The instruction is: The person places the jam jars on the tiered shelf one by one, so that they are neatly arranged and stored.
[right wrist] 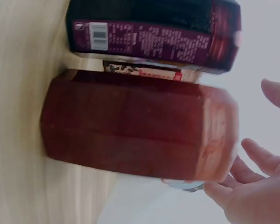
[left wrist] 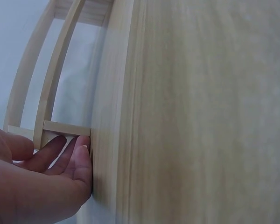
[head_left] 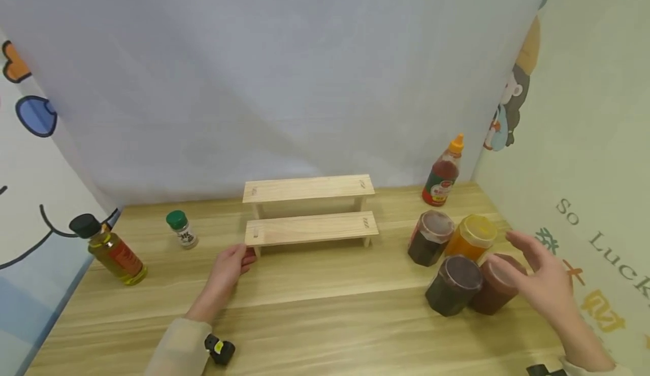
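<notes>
A two-step wooden rack stands at the back middle of the table. At the left end of its lower step, my left hand holds the corner, thumb by the board and fingers curled beside the short leg. My right hand hovers beside a red-brown jar, its thumb and fingers spread apart around the lid side. That jar fills the right wrist view, with a dark purple-labelled jar beside it. Clustered with it are a dark jar, another dark jar and a yellow-lidded jar.
A red sauce bottle with an orange cap stands at the back right. Towards the left are a green-capped shaker and an oil bottle with a black cap. Cloth walls close off the back and sides.
</notes>
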`<state>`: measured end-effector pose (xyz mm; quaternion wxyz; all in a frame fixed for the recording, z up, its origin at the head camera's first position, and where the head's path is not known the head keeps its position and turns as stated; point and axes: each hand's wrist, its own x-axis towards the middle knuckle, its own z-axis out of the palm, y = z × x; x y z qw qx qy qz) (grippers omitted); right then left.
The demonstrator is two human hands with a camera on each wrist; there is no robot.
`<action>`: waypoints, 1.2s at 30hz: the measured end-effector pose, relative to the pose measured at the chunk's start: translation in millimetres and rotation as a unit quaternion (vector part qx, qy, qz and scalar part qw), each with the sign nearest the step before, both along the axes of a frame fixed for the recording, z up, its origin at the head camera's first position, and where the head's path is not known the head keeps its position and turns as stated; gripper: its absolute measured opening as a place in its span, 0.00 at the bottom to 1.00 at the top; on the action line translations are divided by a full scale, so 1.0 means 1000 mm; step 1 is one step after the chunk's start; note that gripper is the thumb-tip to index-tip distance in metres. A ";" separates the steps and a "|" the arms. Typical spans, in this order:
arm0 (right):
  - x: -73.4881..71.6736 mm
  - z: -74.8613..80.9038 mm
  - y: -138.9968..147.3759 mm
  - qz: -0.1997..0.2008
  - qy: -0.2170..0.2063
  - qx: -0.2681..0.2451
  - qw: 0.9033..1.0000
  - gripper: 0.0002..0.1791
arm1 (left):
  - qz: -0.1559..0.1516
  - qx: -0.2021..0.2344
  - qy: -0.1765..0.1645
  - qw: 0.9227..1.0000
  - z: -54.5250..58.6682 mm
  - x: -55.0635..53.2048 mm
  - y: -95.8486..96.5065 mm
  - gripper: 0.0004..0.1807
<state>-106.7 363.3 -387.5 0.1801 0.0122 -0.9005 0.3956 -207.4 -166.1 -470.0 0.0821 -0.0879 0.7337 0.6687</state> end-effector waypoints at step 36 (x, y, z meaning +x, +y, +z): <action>0.003 -0.048 0.030 0.082 -0.093 -0.049 0.991 0.40 | 0.005 0.009 -0.002 1.000 -0.002 -0.002 -0.002 0.24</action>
